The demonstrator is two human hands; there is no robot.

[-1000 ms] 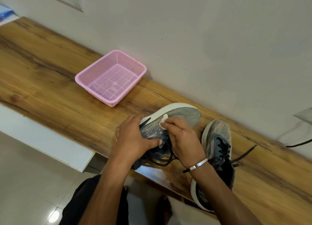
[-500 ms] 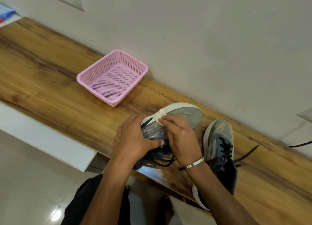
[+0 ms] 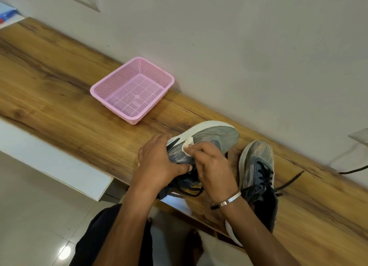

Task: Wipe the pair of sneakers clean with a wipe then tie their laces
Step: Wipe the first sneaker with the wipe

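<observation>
1. Grey knit sneaker with a white sole [image 3: 209, 138] lies tilted on its side on the wooden shelf [image 3: 59, 98], clasped by the left hand [image 3: 159, 162].
2. Right hand [image 3: 213, 166] pinches a small white wipe [image 3: 188, 146] against its side, near the sole edge.
3. Second grey sneaker [image 3: 256, 166] stands just beside it, black laces [image 3: 286, 183] loose.
4. Judging by this, wiping is under way; both sets of laces remain untied.

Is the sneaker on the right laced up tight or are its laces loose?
Loose. The right sneaker stands upright on the shelf, and its black lace trails untied across the wood.
</observation>
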